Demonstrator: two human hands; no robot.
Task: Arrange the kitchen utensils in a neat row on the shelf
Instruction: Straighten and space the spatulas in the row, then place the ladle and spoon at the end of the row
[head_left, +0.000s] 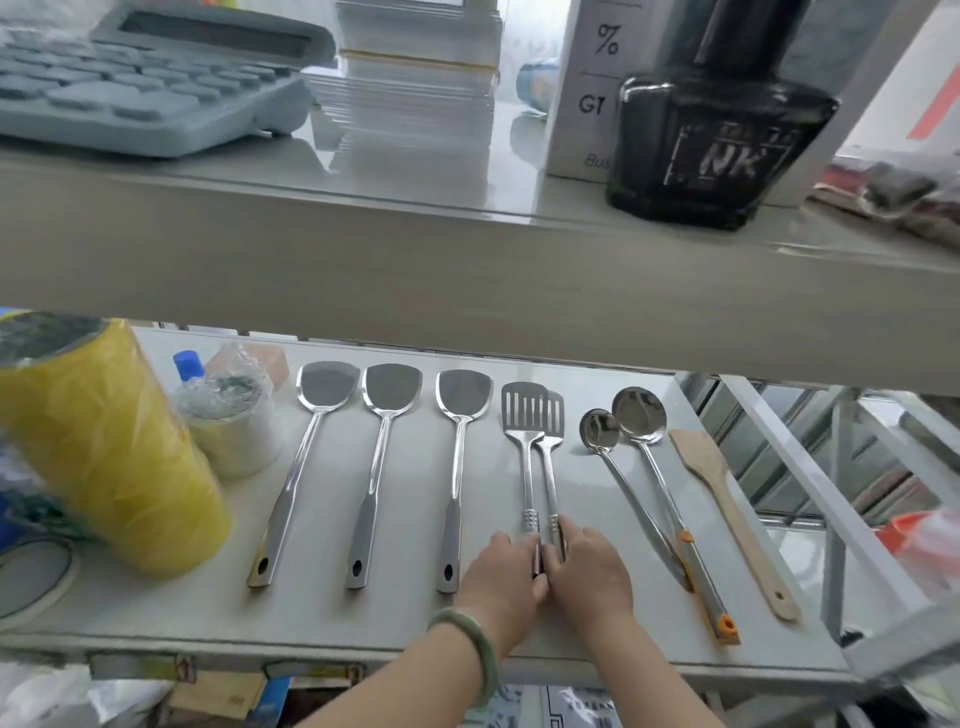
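Observation:
On the white lower shelf (405, 610) lie three steel turners (375, 467) side by side, heads away from me. Right of them two slotted spatulas (525, 410) lie pressed together, the left one overlapping the right. My left hand (501, 577) grips the handle end of the left slotted spatula. My right hand (589, 571) grips the handle end of the right slotted spatula (555, 415). Further right lie a small ladle (600, 428), a larger ladle (639, 415) with orange handle tips, and a wooden spatula (719, 483).
A yellow roll (109, 457) and a wrapped tape roll (234, 415) stand at the shelf's left. The upper shelf (415, 260) overhangs, carrying a blue calculator (145, 78), stacked cards (415, 88) and a black bottle (722, 145). A white rack frame (810, 483) borders the right.

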